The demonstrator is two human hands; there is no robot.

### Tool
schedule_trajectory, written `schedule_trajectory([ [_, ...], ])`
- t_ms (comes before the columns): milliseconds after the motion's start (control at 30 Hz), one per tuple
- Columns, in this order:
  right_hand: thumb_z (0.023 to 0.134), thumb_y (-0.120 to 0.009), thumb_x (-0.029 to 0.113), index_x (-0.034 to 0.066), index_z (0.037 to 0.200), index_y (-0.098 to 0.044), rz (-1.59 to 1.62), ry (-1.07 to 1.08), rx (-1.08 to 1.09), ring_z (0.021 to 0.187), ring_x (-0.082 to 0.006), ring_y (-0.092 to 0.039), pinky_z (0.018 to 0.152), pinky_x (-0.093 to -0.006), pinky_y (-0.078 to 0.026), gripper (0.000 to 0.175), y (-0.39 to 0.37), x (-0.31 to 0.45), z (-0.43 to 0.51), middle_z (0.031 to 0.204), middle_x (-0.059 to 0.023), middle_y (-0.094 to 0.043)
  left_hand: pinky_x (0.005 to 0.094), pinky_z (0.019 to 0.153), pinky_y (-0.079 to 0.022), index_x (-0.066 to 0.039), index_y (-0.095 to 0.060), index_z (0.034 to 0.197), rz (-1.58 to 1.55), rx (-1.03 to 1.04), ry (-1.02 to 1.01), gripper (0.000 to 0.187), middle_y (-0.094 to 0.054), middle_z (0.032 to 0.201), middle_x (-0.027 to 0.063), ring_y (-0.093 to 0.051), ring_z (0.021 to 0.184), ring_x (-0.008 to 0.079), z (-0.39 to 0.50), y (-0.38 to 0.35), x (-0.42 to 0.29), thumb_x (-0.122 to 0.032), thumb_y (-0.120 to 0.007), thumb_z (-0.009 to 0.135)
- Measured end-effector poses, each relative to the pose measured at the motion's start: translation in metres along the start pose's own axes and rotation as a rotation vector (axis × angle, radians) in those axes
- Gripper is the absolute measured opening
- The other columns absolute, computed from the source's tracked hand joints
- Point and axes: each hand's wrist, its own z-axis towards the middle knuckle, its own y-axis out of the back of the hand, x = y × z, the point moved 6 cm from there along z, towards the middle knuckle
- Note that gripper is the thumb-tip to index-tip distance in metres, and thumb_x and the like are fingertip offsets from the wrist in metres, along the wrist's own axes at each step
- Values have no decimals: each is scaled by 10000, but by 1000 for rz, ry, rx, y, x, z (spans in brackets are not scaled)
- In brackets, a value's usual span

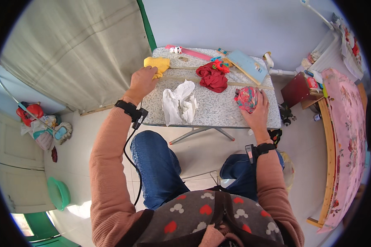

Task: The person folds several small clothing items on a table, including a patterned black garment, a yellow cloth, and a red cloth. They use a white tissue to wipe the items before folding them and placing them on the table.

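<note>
My left hand [143, 81] is at the table's left edge, its fingers on a folded yellow ribbed cloth [160, 63]. At the right side, my right hand [259, 106] grips a bundled red and teal patterned cloth [246, 98]. Between the hands lie a crumpled white cloth or plastic piece [172, 105] and, farther back, a bunched dark red cloth [213, 81]. A bright red toy-like object [220, 66] touches the dark red cloth's upper edge. All rest on a speckled folding table [210, 108].
Along the table's back lie a pink strip [191, 53], a small white figurine [176, 50] and a light blue book or board [247, 64]. A pink-covered bed [343, 148] and dark red box [296, 88] stand right. A mop [61, 132] and green basin [58, 193] are left.
</note>
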Motion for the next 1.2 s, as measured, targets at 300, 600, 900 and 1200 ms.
schedule_trajectory([
  [300, 714, -829, 341, 145, 1438, -559, -58, 182, 77, 1492, -368, -302, 1202, -565, -227, 798, 1, 54, 12, 1607, -168, -334, 413, 718, -499, -83, -601, 962, -257, 300, 90, 325, -634, 815, 81, -643, 802, 279, 2, 0, 10, -341, -765, 852],
  [600, 748, -802, 325, 142, 1272, -678, 36, 291, 191, 1484, -335, -328, 1224, -540, -219, 569, -41, 98, 26, 1545, -89, -457, 407, 715, -506, -61, -619, 962, -194, 266, 145, 309, -663, 864, 93, -652, 819, 283, 48, -14, -7, -338, -725, 875],
  [900, 724, -806, 341, 113, 1113, -675, 87, 269, 158, 1432, -339, -377, 1199, -572, -244, 470, -55, 104, 39, 1448, -110, -520, 395, 752, -529, -51, -636, 923, -24, 282, 1, 234, -676, 827, 120, -649, 809, 300, 80, -41, 10, -281, -669, 897],
  [1200, 707, -808, 316, 98, 1119, -676, 114, 284, 145, 1408, -341, -404, 1190, -564, -263, 484, -54, 102, 39, 1403, -126, -545, 323, 755, -541, -93, -638, 857, -1120, 279, 436, 297, -691, 863, 19, -659, 882, 110, 87, -30, 7, -369, -698, 949],
])
